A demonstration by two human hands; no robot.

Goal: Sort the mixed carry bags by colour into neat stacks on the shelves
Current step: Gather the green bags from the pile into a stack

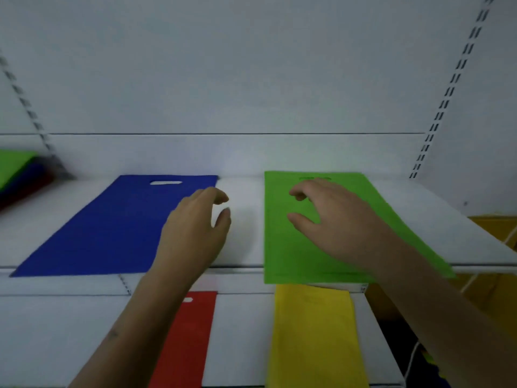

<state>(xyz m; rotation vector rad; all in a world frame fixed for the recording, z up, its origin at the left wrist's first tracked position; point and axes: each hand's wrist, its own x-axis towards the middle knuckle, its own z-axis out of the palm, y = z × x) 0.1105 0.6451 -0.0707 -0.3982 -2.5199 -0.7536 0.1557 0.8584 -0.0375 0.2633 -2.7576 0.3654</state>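
Way off at 9 o'clock there's a blurry mixed pile of flat bags [14,175], green on top, then blue, then dark red, sitting on the neighbouring shelf section. Moving right, a flat royal-blue rectangular fabric carry bag [112,228] lies on the smooth white upper shelf [243,219], matte and felt-like, with an oval die-cut handle slot at its far end. The left hand [195,231] is over the blue bag's right edge, fingers loosely curled, thumb apart, grip half open and holding nothing; can't tell if it actually touches the fabric.

At about 2 o'clock from that hand is the bright-green rectangular fabric carry bag [293,247], same matte look, its near edge hanging slightly over the shelf lip. The right hand [335,219] is spread over it, fingers bent down toward the fabric near the handle slot, grip wide with nothing pinched.

Down on the white lower shelf [56,331], at 6 o'clock, a flat red fabric bag [190,345] with a small handle slot lies partly under the left forearm, and right of it a flat yellow fabric bag [316,337], directly below the green one.
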